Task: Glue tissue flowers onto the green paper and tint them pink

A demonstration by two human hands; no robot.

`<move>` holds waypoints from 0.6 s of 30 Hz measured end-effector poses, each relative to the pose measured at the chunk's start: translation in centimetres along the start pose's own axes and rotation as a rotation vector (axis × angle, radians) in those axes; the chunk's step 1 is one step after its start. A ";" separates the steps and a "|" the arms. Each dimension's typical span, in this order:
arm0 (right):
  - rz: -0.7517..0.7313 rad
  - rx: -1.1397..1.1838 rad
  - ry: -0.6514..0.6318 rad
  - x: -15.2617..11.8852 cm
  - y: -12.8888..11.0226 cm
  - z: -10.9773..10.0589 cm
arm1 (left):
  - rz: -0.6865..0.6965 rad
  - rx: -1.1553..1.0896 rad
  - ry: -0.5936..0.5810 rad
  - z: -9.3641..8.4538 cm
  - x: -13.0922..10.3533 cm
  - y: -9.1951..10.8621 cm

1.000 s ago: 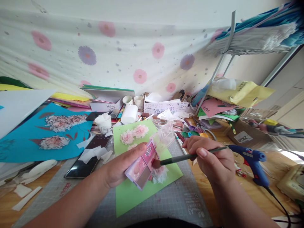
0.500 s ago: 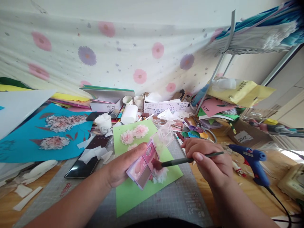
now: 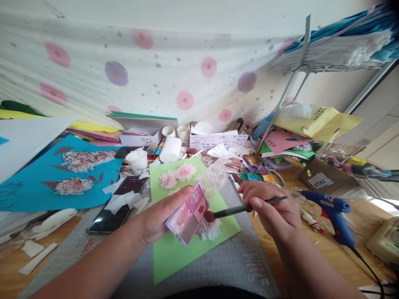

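Observation:
My left hand (image 3: 163,214) is closed on a pink and lilac powder palette (image 3: 189,214), tilted, with its clear lid (image 3: 214,176) raised. Between the fingers of my right hand (image 3: 274,205) is a dark-handled brush (image 3: 235,210); its reddish-brown tip lies at the palette's right edge, by a dark pink pan. Below both is a light green sheet (image 3: 168,261) bearing pink tissue flowers (image 3: 185,172) at its upper left. Another pale flower (image 3: 211,230) sits under the brush tip, partly hidden by the palette.
A grey cutting mat (image 3: 246,257) lies under the sheet. To the left are a phone (image 3: 106,220) with paper scraps and a blue sheet (image 3: 18,193) with paper flowers. Cups (image 3: 137,160) stand behind. On the right lie scissors (image 3: 279,177) and a blue glue gun (image 3: 335,211).
The brush tip has shifted slightly right and down, uncovering more of the dark pink pan. My right hand has moved a little left; both hands keep their holds.

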State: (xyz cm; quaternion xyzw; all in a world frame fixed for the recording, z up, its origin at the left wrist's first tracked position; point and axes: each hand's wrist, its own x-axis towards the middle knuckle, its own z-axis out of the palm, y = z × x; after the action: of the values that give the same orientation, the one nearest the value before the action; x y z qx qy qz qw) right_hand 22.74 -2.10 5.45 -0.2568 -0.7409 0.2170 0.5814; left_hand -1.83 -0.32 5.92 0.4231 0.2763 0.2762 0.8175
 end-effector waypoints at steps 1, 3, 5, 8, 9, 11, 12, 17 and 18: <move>-0.009 0.028 0.028 0.0 0.0 0.0 | 0.008 -0.003 -0.003 0.0 0.0 0.0; -0.036 0.069 0.037 0.2 -0.2 0.1 | 0.016 -0.012 -0.019 -0.1 0.0 -0.1; -0.061 0.009 -0.051 0.5 -0.5 0.1 | 0.014 -0.021 -0.032 -0.2 0.1 -0.1; -0.070 -0.082 -0.109 0.6 -0.6 0.1 | 0.009 -0.022 -0.017 -0.2 0.1 -0.2; -0.068 -0.057 -0.071 0.6 -0.6 0.1 | 0.010 -0.023 -0.014 -0.2 0.1 -0.2; -0.058 0.009 -0.019 0.4 -0.5 0.1 | 0.012 -0.025 -0.022 -0.1 0.1 -0.1; -0.054 0.013 -0.016 0.3 -0.4 0.0 | 0.012 -0.025 -0.024 -0.1 0.1 -0.1; -0.033 -0.003 0.118 -0.1 0.4 0.0 | -0.012 -0.025 0.062 0.0 0.0 0.0; -0.025 0.027 0.170 -0.1 0.5 0.0 | -0.018 -0.028 0.082 -0.1 0.0 0.0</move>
State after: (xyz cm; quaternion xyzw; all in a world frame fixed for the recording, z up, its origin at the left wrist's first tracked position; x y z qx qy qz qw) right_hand 22.81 -1.78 5.00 -0.2572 -0.6889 0.1971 0.6484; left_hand -1.95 -0.27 5.88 0.3977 0.3094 0.2897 0.8138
